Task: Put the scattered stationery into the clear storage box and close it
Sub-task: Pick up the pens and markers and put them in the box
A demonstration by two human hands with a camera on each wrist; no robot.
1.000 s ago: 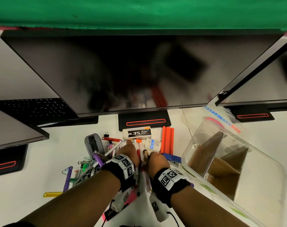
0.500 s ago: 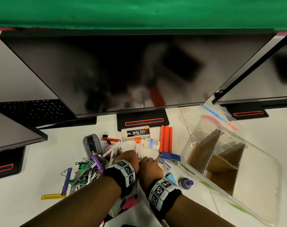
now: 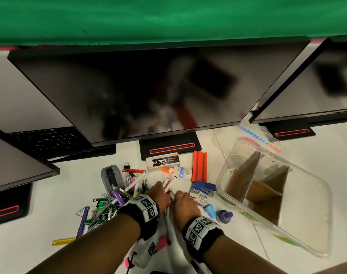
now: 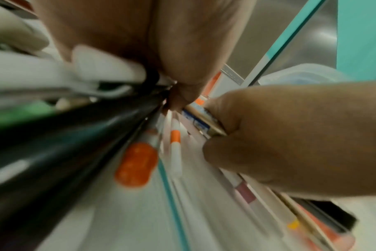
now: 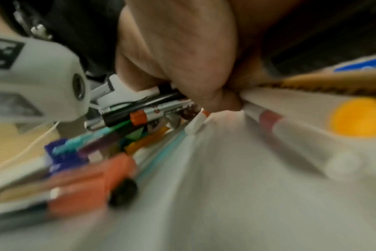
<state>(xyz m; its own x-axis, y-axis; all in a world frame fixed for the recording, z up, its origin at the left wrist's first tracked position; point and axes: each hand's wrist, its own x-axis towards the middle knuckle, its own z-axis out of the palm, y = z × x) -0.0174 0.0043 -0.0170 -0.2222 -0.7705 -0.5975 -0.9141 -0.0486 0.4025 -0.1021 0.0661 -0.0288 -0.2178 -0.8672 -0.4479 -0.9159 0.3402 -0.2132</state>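
1. White table (image 3: 50, 194), dark monitors (image 3: 148, 91) along its back edge.
2. Left hand (image 3: 158, 194) and right hand (image 3: 183, 202) sit side by side mid-table, each curled round a bunch of pens (image 3: 169, 183).
3. Clear storage box (image 3: 307, 230) lies open near the right edge, cardboard dividers (image 3: 265, 192) inside.

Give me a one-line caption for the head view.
Both hands gather pens beside the open clear storage box.
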